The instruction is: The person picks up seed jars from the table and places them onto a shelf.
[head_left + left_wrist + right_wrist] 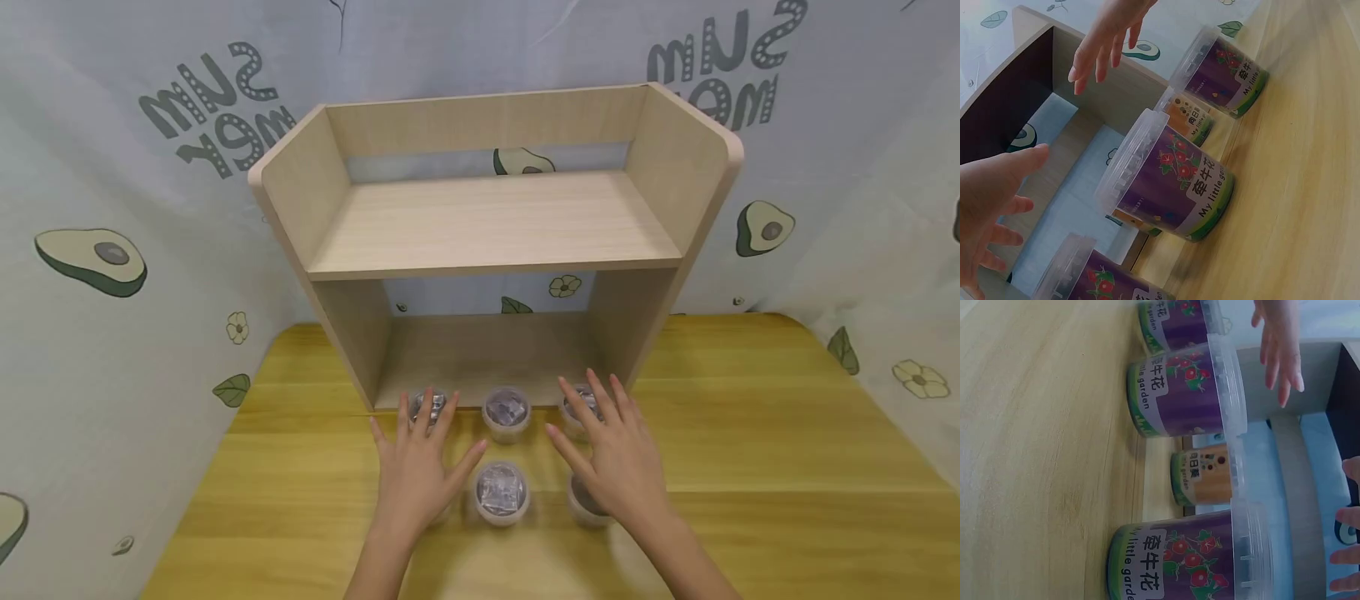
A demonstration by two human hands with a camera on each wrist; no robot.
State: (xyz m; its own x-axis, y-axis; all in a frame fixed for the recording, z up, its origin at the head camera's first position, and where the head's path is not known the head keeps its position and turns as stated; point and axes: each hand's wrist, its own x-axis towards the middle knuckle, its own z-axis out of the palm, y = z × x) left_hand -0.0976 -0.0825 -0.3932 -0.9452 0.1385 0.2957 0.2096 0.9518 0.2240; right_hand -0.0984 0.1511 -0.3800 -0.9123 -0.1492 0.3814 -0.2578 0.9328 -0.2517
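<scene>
Both hands hover over small plastic tubs with clear lids on the table, fingers spread and holding nothing. My left hand (pixel 412 475) is above the left-hand tubs, its fingers over the back left tub (pixel 430 407); it mostly hides the front left one. Over the right side, my right hand (pixel 626 458) partly covers the back right tub (pixel 573 428) and the front right tub (pixel 589 507). Between the hands stand a front middle tub (pixel 501 493) and a back middle tub (pixel 506 412). Wrist views show purple front tubs (pixel 1172 181) with red flowers and orange back tubs (pixel 1205 475).
Behind the tubs stands a two-tier pale wooden shelf (pixel 495 221) with side panels, its lower board (pixel 487 350) close to the back row. The yellowish wooden table (pixel 750 433) extends to both sides. A cloth printed with avocados (pixel 90 375) hangs around it.
</scene>
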